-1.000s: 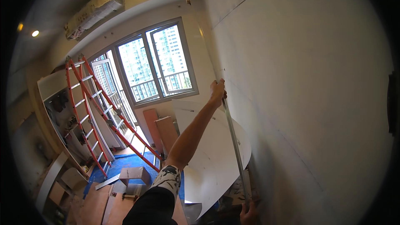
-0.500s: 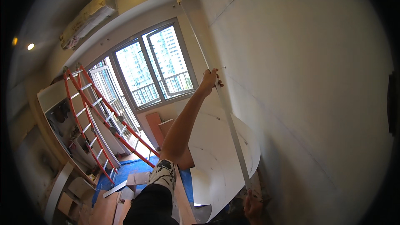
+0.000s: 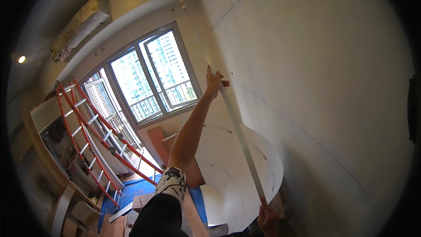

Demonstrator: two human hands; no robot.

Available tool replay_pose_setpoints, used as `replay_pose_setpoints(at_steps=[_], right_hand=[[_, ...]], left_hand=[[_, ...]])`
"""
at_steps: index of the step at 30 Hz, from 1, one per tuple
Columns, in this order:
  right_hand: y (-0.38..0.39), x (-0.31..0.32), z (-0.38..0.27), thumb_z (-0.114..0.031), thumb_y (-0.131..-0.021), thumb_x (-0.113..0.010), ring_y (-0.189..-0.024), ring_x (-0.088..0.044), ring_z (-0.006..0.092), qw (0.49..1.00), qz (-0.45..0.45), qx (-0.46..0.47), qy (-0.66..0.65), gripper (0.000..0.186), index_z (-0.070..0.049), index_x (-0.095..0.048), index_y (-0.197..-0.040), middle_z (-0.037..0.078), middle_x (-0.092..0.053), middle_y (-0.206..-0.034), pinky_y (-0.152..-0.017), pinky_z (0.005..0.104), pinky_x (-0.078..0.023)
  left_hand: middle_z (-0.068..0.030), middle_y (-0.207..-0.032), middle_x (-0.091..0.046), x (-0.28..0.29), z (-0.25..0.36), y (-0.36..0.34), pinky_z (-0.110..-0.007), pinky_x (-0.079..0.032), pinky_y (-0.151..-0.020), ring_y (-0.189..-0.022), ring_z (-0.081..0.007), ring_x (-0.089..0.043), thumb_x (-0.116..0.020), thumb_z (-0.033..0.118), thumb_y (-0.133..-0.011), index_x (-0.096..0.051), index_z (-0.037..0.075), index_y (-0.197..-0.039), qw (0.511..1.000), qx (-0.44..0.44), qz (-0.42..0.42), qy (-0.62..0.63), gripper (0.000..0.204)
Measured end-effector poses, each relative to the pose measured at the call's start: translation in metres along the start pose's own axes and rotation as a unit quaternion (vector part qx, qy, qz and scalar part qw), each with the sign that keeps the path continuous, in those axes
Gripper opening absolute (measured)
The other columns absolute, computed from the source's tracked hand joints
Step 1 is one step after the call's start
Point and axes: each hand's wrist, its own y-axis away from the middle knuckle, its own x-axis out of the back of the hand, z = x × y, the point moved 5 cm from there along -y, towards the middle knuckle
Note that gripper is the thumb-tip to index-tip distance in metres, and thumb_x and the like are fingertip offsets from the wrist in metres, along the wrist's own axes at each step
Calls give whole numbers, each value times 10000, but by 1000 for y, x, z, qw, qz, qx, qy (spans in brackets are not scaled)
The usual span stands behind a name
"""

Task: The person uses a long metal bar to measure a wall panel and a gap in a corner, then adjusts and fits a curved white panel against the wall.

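Observation:
A long, straight, pale metal bar [image 3: 240, 136] slants up beside the wall [image 3: 307, 96], with a brownish tip at its far upper end. My left hand [image 3: 215, 82], arm stretched out, grips it about halfway along; one finger points up the bar and the others curl round it. Low in the picture, my right hand [image 3: 268, 220] holds the near end with a digit laid along it. Whether the bar touches the wall, I cannot tell. A small nail-like piece [image 3: 231, 73] sticks out of the wall near my left hand.
A large curved white sheet [image 3: 219, 158] with dark marks stands behind the bar. To the left, a red stepladder [image 3: 94, 118] rises over blue floor covering [image 3: 138, 188] and loose board offcuts [image 3: 115, 227]. Beyond are windows [image 3: 153, 74] and a wrapped wall unit [image 3: 81, 26].
The view has turned slightly, so the window and ladder sit further left. On my left hand, one finger now extends up along the bar. Both hands remain on the bar.

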Motion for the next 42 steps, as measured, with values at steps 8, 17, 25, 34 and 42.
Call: replay_pose_setpoints(at_steps=[8,17,25,34,42], right_hand=[[-47,28,-52,-186,-989,-556,-456,-418,242,994,-5,-31,-105,381,-53,-576,-1345,172,-490,-566,-459,406,-337],[10,13,-39,-211,-988,-561,-437,-379,230,992,5,-35,-125,414,-110,-538,-1389,138,-414,-535,-460,395,-351],[35,-3,-36,-182,-958,-593,-431,-403,229,976,13,-31,-216,190,-50,-693,-1050,129,-443,-535,-437,384,-337],[37,-14,-40,-130,-956,-594,-436,-390,182,960,-22,-87,-264,271,-61,-654,-1211,94,-415,-536,-431,369,-338],[52,-20,-7,-105,-945,-594,-480,-500,350,991,60,34,-118,108,-21,-660,-952,167,-533,-608,-447,432,-385]], left_hand=[[-175,-964,-538,15,31,-52,-396,-664,-675,-713,-339,-709,-451,97,-1020,-60,65,-1538,998,-20,-36,50,650],[-125,-891,-508,18,13,4,-383,-669,-707,-715,-336,-715,-478,100,-1011,-122,42,-1531,997,5,-57,43,633],[-100,-852,-508,35,24,22,-356,-654,-609,-640,-282,-700,-477,86,-1000,-137,41,-1540,999,-33,-19,14,639],[-70,-773,-532,33,35,39,-283,-550,-463,-531,-174,-628,-490,120,-1001,-138,45,-1552,994,-79,17,-71,658],[-75,-721,-518,17,19,47,-313,-549,-429,-502,-195,-638,-467,143,-1019,-137,16,-1543,996,-79,20,-43,633]])
